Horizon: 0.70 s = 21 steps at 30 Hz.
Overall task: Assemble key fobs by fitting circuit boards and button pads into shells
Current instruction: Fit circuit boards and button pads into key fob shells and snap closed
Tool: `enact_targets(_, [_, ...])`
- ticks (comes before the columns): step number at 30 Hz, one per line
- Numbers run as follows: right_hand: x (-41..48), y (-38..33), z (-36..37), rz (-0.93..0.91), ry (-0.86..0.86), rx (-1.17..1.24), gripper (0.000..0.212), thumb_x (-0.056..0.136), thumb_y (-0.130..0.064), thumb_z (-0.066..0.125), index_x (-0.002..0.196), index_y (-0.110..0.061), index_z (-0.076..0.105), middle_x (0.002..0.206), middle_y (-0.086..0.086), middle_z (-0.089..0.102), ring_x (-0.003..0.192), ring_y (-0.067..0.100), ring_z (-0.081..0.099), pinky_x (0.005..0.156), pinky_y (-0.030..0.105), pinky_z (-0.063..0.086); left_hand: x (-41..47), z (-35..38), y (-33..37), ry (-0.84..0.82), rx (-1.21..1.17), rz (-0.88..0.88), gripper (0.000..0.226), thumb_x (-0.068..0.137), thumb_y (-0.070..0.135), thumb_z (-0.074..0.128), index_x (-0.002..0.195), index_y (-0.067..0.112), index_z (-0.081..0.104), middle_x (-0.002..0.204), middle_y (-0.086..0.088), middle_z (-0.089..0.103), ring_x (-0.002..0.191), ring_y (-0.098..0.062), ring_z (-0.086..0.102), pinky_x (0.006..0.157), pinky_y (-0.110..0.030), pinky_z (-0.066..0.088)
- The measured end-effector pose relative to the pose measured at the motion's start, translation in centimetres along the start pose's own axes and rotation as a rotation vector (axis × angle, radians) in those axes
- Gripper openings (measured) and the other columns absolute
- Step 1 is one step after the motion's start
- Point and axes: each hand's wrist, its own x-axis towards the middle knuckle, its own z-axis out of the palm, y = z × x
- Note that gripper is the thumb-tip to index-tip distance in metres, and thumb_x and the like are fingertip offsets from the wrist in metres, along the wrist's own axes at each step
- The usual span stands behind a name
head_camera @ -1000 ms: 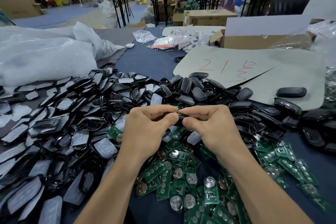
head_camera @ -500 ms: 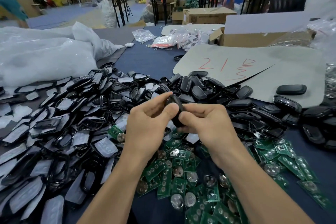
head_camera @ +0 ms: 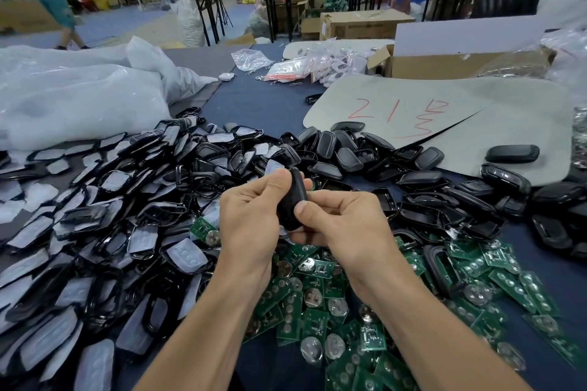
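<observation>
Black plastic key fob shell [head_camera: 293, 197], oval and turned on edge, sits between both hands above the blue-covered table [head_camera: 260, 105]. The left hand [head_camera: 251, 222] pinches its upper end and the right hand [head_camera: 343, 225] presses a thumb on its lower side. It looks closed, so this unit seems nearly finished. Green circuit boards [head_camera: 317, 295] lie loose beneath, pale button pads in black frames [head_camera: 127, 200] to the left, and empty black shell halves [head_camera: 349, 155] beyond. Judging by the heaps, most of the work remains.

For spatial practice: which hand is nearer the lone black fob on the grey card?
Right. The right hand is left of the lone fob; the left hand lies farther left.
</observation>
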Motion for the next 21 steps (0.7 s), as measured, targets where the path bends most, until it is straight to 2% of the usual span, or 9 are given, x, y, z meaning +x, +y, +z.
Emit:
enact_targets(2, [0.0, -0.1, -0.1, -0.002, -0.003, 0.010, 0.024, 0.093, -0.002, 0.071, 0.085, -0.021, 0.083, 0.082, 0.012, 0.079, 0.064, 0.022, 0.072, 0.065, 0.029, 0.063, -0.1, 0.0, 0.1, -0.026, -0.010, -0.028, 0.037, 0.104, 0.029, 0.058, 0.080, 0.021, 0.085, 0.092, -0.009, 0.081, 0.084, -0.026, 0.079, 0.073, -0.038, 0.063])
enact_targets(6, [0.1, -0.2, -0.1, 0.033, -0.007, 0.154, 0.028, 0.097, 0.000, 0.065, 0.083, -0.017, 0.082, 0.083, 0.012, 0.080, 0.068, 0.019, 0.075, 0.063, 0.023, 0.060, -0.5, 0.2, 0.3, -0.114, -0.055, -0.108, 0.048, 0.096, 0.057, 0.047, 0.093, 0.028, 0.085, 0.103, -0.007, 0.081, 0.094, -0.025, 0.078, 0.072, -0.033, 0.063])
enact_targets(8, [0.2, -0.2, -0.2, 0.048, -0.013, 0.177, 0.024, 0.097, -0.001, 0.065, 0.088, -0.015, 0.081, 0.086, 0.012, 0.080, 0.073, 0.020, 0.077, 0.066, 0.024, 0.061, -0.5, 0.4, 0.1, -0.115, -0.035, -0.099, 0.044, 0.100, 0.053, 0.047, 0.096, 0.030, 0.084, 0.103, -0.007, 0.081, 0.098, -0.028, 0.077, 0.081, -0.039, 0.064])
enact_targets(9, [0.3, -0.2, -0.3, 0.057, -0.025, 0.178, 0.020, 0.097, -0.001, 0.065, 0.091, -0.013, 0.080, 0.087, 0.013, 0.080, 0.073, 0.020, 0.077, 0.067, 0.024, 0.061, -0.4, 0.4, 0.1, -0.104, -0.024, -0.090, 0.042, 0.103, 0.048, 0.048, 0.095, 0.029, 0.085, 0.101, -0.007, 0.081, 0.096, -0.028, 0.077, 0.081, -0.039, 0.063])
enact_targets(13, [0.4, -0.2, -0.6, 0.071, -0.086, 0.083, 0.011, 0.094, 0.001, 0.069, 0.096, -0.004, 0.079, 0.088, 0.023, 0.077, 0.071, 0.022, 0.075, 0.067, 0.025, 0.062, -0.2, 0.3, 0.0, -0.059, -0.007, -0.075, 0.039, 0.107, 0.032, 0.053, 0.089, 0.019, 0.085, 0.094, -0.009, 0.081, 0.085, -0.024, 0.078, 0.069, -0.032, 0.063])
enact_targets(17, [0.5, -0.2, -1.1, 0.030, -0.078, -0.043, 0.012, 0.091, 0.001, 0.072, 0.089, -0.006, 0.081, 0.080, 0.022, 0.076, 0.065, 0.023, 0.070, 0.068, 0.031, 0.062, -0.4, 0.4, -0.1, -0.091, 0.023, -0.057, 0.037, 0.107, 0.033, 0.054, 0.087, 0.025, 0.085, 0.093, -0.006, 0.081, 0.080, -0.019, 0.076, 0.063, -0.029, 0.061])
enact_targets(19, [0.4, -0.3, -1.4, -0.032, -0.046, -0.200, 0.013, 0.088, -0.004, 0.075, 0.087, -0.014, 0.083, 0.076, 0.013, 0.077, 0.066, 0.021, 0.072, 0.071, 0.035, 0.063, -0.4, 0.3, -0.2, -0.112, 0.042, -0.003, 0.017, 0.098, 0.028, 0.069, 0.091, 0.029, 0.085, 0.095, -0.002, 0.082, 0.083, -0.014, 0.076, 0.063, -0.025, 0.060])
enact_targets(20, [0.4, -0.3, -1.5, -0.086, -0.017, -0.326, 0.015, 0.086, -0.009, 0.078, 0.087, -0.023, 0.084, 0.074, 0.002, 0.079, 0.069, 0.015, 0.075, 0.072, 0.032, 0.063, -0.3, 0.2, -0.2, -0.129, 0.059, 0.037, 0.013, 0.089, 0.022, 0.078, 0.094, 0.032, 0.084, 0.096, 0.001, 0.082, 0.087, -0.012, 0.077, 0.068, -0.022, 0.060])
enact_targets(21, [0.3, -0.5, -1.7, -0.142, 0.022, -0.437, 0.020, 0.083, -0.013, 0.080, 0.085, -0.032, 0.084, 0.074, -0.011, 0.078, 0.071, 0.005, 0.075, 0.070, 0.024, 0.061, -0.2, 0.0, -0.4, -0.139, 0.094, 0.085, 0.022, 0.080, 0.018, 0.082, 0.096, 0.034, 0.084, 0.096, 0.002, 0.082, 0.090, -0.011, 0.077, 0.072, -0.021, 0.059])
